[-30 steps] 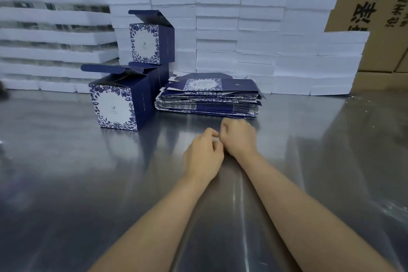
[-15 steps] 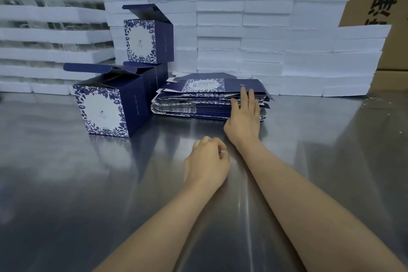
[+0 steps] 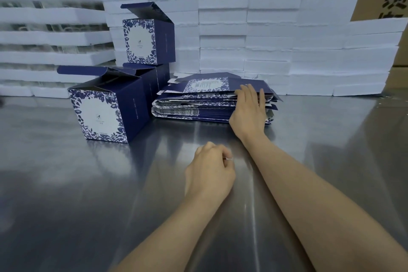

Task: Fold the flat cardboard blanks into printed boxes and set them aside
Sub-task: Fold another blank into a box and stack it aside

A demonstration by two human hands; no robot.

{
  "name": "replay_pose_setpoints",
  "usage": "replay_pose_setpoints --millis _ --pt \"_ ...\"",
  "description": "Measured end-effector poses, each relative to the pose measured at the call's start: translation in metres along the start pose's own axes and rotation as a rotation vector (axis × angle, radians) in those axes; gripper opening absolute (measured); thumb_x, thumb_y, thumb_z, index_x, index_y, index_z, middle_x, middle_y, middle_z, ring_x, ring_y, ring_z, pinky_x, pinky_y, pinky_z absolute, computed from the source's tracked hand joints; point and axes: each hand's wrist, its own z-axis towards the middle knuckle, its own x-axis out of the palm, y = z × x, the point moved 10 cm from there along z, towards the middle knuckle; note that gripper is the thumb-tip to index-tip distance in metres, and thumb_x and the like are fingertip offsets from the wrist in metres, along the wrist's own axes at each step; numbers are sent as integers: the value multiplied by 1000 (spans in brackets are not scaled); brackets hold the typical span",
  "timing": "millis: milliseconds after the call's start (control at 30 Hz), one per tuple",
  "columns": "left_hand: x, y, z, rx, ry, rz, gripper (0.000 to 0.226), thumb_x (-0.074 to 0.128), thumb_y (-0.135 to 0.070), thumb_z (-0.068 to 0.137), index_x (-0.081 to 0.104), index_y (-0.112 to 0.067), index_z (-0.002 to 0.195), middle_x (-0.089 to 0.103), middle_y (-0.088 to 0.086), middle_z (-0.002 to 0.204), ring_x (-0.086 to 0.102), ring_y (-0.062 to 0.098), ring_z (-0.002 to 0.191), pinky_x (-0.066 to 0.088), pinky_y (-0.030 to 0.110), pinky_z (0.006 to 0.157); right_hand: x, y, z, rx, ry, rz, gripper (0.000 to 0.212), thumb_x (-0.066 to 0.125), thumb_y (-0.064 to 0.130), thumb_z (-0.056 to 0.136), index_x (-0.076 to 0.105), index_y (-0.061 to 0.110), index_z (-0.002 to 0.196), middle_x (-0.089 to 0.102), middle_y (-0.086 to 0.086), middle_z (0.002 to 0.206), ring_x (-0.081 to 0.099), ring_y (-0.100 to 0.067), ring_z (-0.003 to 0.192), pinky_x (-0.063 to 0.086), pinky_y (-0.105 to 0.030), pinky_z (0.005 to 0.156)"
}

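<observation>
Nearest, the left hand point(image 3: 209, 172) is curled loosely on the steel table point(image 3: 66, 183), holding nothing. Farther out, the right hand point(image 3: 249, 108) is laid flat, fingers spread, on the right end of the stack of flat blanks point(image 3: 198, 99), whose long axis runs left-right; nothing is pinched yet. Beyond, folded boxes point(image 3: 103, 115) are stood left.

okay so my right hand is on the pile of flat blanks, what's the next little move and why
Probably peel the top blank off the stack of flat blanks and draw it toward you. The right hand lies open at the stack's near right edge, gripping nothing yet, and the left hand rests curled on the bare metal table.
</observation>
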Motion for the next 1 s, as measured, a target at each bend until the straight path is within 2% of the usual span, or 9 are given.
replay_pose_setpoints --millis 133,267,467,600,667,733,800,867,1000 --pt "-4 2 1 -33 -12 -13 14 49 -24 90 61 -32 93 53 -15 95 50 6 100 33 26 70 -13 2 -2 -2 -62 -4 59 45 -5 79 43 1 138 43 -14 145 32 -26 140 0 -43 122" --pt "-9 3 1 -80 -33 -92 19 50 -27 89 61 -30 104 58 -14 98 55 9 98 41 28 75 -62 14 -23 -43 -329 44 56 50 -12 70 57 -2 124 58 -14 127 53 -30 121 15 -41 119" --pt "-19 9 3 -144 -110 -385 42 54 -34 94 50 -21 133 61 -5 115 58 15 107 45 31 92 -135 13 -88 49 -574 292 55 42 -2 72 58 1 124 58 -13 129 41 -20 119 29 -36 101" --pt "-36 15 -3 -125 -250 -695 58 60 -30 94 38 -9 144 49 3 137 45 14 127 29 13 98 -170 -14 -128 180 -646 517 38 44 -2 87 62 4 120 60 -13 120 49 -17 110 39 -32 91" --pt "-45 24 -5 -161 -318 -788 72 60 -35 93 25 -9 150 31 5 154 29 14 140 19 12 105 -177 -24 -136 210 -573 690 34 45 -2 93 60 10 122 59 -2 114 55 -12 102 47 -32 88" --pt "-54 30 -9 -193 -375 -801 84 60 -41 92 12 -10 153 16 6 160 16 17 147 12 25 118 -173 -29 -132 234 -396 885 53 45 -3 93 46 28 135 55 13 104 56 -9 89 49 -27 82" --pt "-65 31 -11 -169 -422 -787 86 59 -42 92 8 -11 154 15 7 161 15 19 147 14 36 120 -159 -30 -125 282 -182 1130 75 44 -10 90 31 43 140 53 13 89 54 -11 79 47 -23 76" --pt "-73 32 -11 -141 -421 -802 78 57 -41 94 14 -14 153 22 7 157 25 20 144 23 39 118 -144 -32 -122 355 -20 1341 73 39 -15 86 41 34 141 58 6 91 57 -14 83 50 -20 74" --pt "-67 36 -3 -129 -234 -748 49 52 -40 98 42 -23 142 43 4 139 47 14 121 35 28 102 -132 -46 -121 481 57 1560 56 38 -2 84 63 27 125 71 2 112 67 -18 99 52 -26 79"
